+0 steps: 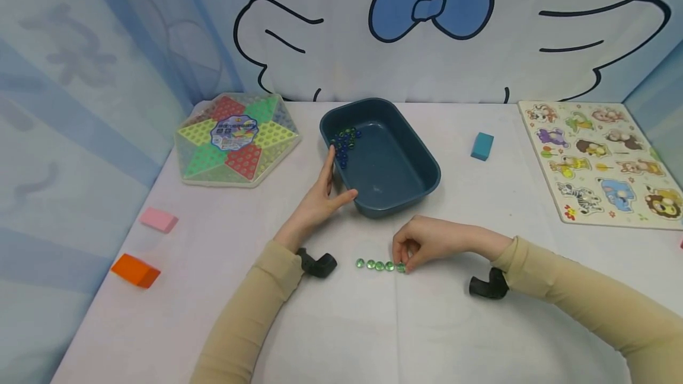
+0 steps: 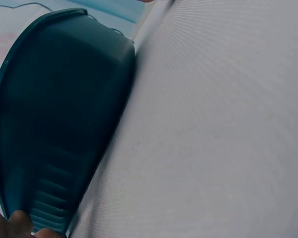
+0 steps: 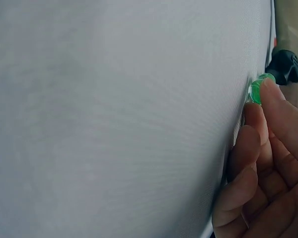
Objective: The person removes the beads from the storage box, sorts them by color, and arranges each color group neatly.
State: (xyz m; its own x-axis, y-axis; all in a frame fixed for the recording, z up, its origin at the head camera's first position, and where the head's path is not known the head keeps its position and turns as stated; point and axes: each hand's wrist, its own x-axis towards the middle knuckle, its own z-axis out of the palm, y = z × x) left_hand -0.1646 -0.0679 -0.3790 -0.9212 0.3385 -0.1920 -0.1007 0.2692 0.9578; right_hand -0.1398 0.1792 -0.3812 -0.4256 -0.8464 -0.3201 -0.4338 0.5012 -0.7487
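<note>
Five round translucent green marbles (image 1: pixel 379 266) form a row on the white cloth-covered counter (image 1: pixel 453 336), the right hand (image 1: pixel 429 242) pinching the rightmost. Open cloth separates them from one dark-teal rectangular plastic basin (image 1: pixel 395 156), its left edge touched by the spread left hand (image 1: pixel 317 200). Only the head view shows blue and green marbles (image 1: pixel 344 147) inside; only the left wrist view, ribs (image 2: pixel 52 203) outside.

Left hand (image 1: pixel 318 200) positioned forward and left of the right hand (image 1: pixel 429 237); index finger (image 1: pixel 327 168) extended, thumb (image 1: pixel 345 197) spread apart. Right hand: thumb (image 3: pixel 283 111) and forefinger pinching, remaining fingers curled. Both sleeved forearms (image 1: pixel 242 319) angled inward.
</note>
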